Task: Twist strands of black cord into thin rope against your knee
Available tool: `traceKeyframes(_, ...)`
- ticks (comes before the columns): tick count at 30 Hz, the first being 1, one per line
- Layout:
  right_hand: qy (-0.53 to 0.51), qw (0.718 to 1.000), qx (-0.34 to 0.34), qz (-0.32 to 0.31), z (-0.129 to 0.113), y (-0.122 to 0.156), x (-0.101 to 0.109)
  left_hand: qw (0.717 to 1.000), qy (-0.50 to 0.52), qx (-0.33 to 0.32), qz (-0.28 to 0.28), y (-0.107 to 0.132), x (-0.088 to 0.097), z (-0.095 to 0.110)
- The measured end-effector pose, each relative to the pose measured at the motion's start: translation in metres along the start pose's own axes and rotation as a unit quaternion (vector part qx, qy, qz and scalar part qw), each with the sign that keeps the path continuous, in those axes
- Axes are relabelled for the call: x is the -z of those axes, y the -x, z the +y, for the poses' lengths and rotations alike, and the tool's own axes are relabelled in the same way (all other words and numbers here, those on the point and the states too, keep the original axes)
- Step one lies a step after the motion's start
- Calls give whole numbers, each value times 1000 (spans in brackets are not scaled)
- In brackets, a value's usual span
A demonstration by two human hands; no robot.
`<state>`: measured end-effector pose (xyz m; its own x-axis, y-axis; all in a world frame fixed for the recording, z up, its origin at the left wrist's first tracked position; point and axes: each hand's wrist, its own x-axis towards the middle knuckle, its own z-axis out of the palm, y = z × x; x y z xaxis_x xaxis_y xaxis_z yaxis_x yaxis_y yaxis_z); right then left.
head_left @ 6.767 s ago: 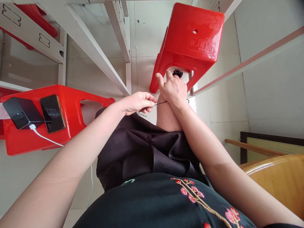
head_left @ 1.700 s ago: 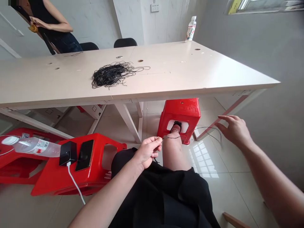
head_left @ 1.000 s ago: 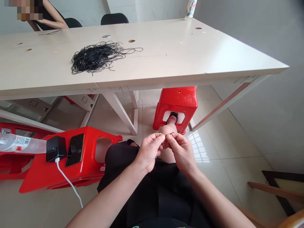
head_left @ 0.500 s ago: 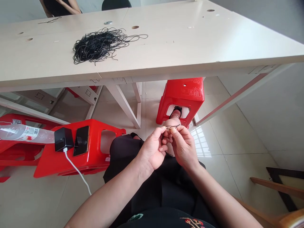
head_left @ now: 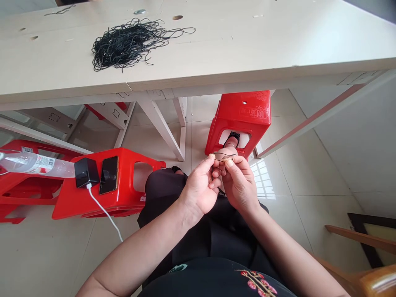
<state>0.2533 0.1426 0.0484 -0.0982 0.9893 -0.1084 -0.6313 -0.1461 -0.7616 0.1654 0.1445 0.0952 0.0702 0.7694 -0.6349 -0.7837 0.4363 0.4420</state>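
A thin black cord (head_left: 221,154) runs between my two hands, held in front of my lap. My left hand (head_left: 202,181) is closed, pinching the cord between thumb and forefinger. Close beside it, my right hand (head_left: 240,180) pinches another part of the cord, with a small loop near its fingertips. Some of the cord hangs below the fingers and is partly hidden by them. On the table beyond lies a tangled heap of black cords (head_left: 123,45).
The white table (head_left: 235,53) edge crosses ahead of my hands. A red stool (head_left: 241,108) stands under it. To the left, another red stool (head_left: 125,177) bears a phone (head_left: 109,175), a black box (head_left: 86,172) with a white cable (head_left: 107,212), and a plastic bottle (head_left: 43,164) lies beside.
The view has tilted down, so the table and cord heap sit higher in the picture. Both hands still pinch the cord, whose loop between the fingertips has shifted slightly.
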Motion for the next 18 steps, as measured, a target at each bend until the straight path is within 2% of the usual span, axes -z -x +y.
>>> traceKeyframes(7,-23,999,-27,-7,0,-4,1,999,-2,-43,2,-2,3,-2)
traceKeyframes(13,-93,994,-56,-17,-3,-5,4,997,-24,-76,9,-5,3,-1)
traceKeyframes(16,-103,993,-58,29,-16,-6,18,991,-70,-111,-2,-9,5,1)
traceKeyframes(18,-111,991,-35,66,-29,-7,43,985,-107,-136,1,-14,10,4)
